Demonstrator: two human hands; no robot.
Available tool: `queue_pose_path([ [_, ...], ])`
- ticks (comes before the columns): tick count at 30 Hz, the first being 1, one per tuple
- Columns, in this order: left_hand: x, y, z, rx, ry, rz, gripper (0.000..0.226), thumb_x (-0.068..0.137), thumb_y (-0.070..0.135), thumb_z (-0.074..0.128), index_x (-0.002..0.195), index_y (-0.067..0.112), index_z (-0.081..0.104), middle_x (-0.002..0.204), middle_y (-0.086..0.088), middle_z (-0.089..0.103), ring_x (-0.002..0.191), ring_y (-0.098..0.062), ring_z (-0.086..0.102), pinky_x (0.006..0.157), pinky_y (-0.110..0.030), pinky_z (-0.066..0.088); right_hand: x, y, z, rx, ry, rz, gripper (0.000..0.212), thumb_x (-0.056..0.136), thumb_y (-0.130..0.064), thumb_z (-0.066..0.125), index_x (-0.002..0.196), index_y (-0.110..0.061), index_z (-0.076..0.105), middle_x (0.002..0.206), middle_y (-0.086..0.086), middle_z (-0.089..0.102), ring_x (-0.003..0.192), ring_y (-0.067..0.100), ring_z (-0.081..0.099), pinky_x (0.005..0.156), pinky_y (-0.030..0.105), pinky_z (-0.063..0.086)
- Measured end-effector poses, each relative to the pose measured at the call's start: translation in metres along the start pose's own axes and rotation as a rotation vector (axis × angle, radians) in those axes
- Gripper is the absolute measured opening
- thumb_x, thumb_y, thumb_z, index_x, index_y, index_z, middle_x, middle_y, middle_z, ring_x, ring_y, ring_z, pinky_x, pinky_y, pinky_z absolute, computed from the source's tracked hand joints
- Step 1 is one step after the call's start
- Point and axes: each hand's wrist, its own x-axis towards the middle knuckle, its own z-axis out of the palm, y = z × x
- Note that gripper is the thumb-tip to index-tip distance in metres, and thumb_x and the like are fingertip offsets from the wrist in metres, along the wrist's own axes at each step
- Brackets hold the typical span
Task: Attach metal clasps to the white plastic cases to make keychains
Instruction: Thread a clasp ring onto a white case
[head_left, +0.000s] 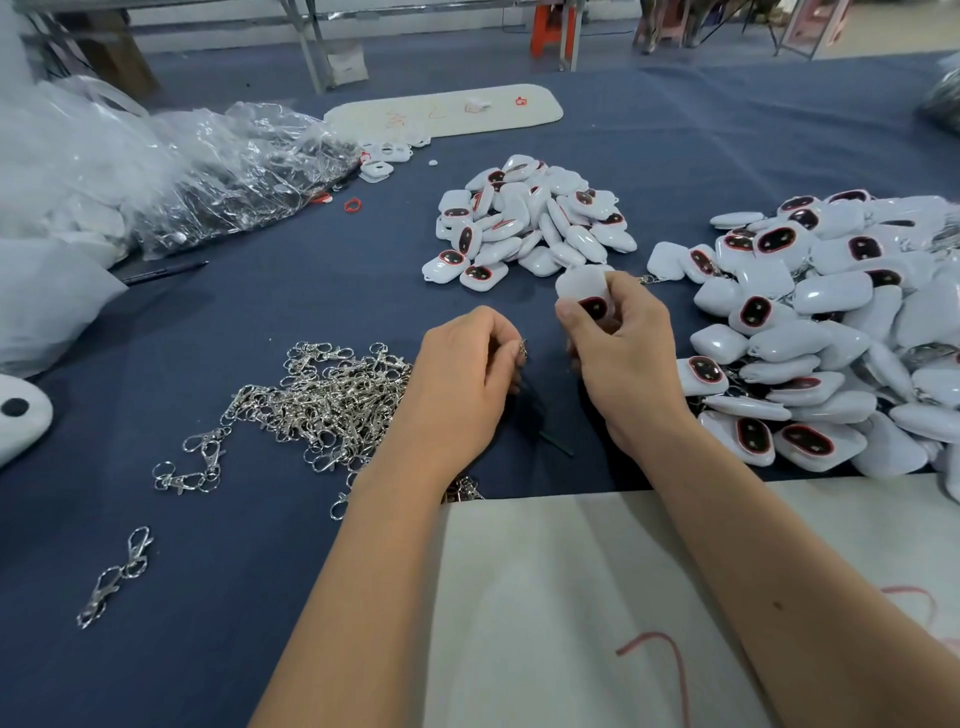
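Near white sheet (571, 597) lay under forearms; left hand (457, 384) pinched a metal clasp (523, 349), right hand (623, 343) gripped a white case (584, 288).

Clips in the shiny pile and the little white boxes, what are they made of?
The clips look like polished metal: silvery, with bright glints. The white boxes look like glossy hard plastic, since light makes smooth streaks on their rounded shells. The dark red-rimmed ovals on them could be printed or inset; that cannot be told.

clasp (523, 349): mostly hidden inside the left hand (457, 384)
right pile of cases (831, 332): cut off by the frame edge
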Motion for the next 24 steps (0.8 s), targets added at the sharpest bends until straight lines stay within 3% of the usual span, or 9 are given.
queue_pose_path([
  [4,0.0007,0.0023,0.0001,0.037,-0.018,-0.005,0.017,0.099,0.007,0.055,0.086,0.017,0.06,0.078,0.007,0.067,0.069,-0.006,0.067,0.074,-0.043,0.058,0.0001,-0.0026,0.0014,0.084,-0.054,0.063,0.019,0.091,-0.033,0.071,0.105,-0.033,0.058,0.089,0.005,0.071,0.069,0.014,0.055,0.065,0.037,0.049],
  [6,0.001,0.0037,-0.0001,0.039,-0.029,-0.013,0.018,0.099,0.006,0.054,0.086,0.016,0.06,0.078,0.005,0.067,0.069,-0.008,0.067,0.074,-0.043,0.058,-0.0004,-0.0043,0.0014,0.049,-0.078,0.015,0.005,0.091,-0.03,0.065,0.096,-0.031,0.065,0.074,-0.005,0.065,0.066,0.01,0.052,0.063,0.03,0.047],
  [10,0.0008,0.0062,-0.0014,0.025,-0.046,-0.025,0.019,0.099,0.002,0.052,0.086,0.013,0.06,0.078,0.002,0.066,0.068,-0.011,0.066,0.074,-0.042,0.058,-0.0025,-0.0052,0.0034,-0.01,-0.1,-0.023,0.015,0.088,-0.022,0.053,0.086,-0.026,0.068,0.06,-0.018,0.052,0.054,0.002,0.041,0.049,0.013,0.035],
  [19,0.0003,0.0097,-0.0018,0.025,-0.056,-0.021,0.019,0.099,0.0,0.052,0.085,0.012,0.059,0.077,0.002,0.064,0.07,-0.017,0.065,0.075,-0.045,0.056,-0.0035,-0.0078,0.0025,-0.103,-0.187,-0.084,0.011,0.083,-0.028,0.052,0.077,-0.026,0.06,0.06,-0.017,0.054,0.054,0.002,0.042,0.051,0.012,0.034],
  [24,0.0003,0.0087,-0.0008,0.039,-0.059,-0.022,0.019,0.1,0.003,0.052,0.085,0.013,0.058,0.078,0.003,0.065,0.071,-0.018,0.066,0.074,-0.047,0.057,-0.0046,-0.008,0.0017,-0.064,-0.127,-0.106,0.011,0.089,-0.023,0.053,0.081,-0.024,0.058,0.059,-0.02,0.053,0.051,0.002,0.04,0.048,0.01,0.033],
])
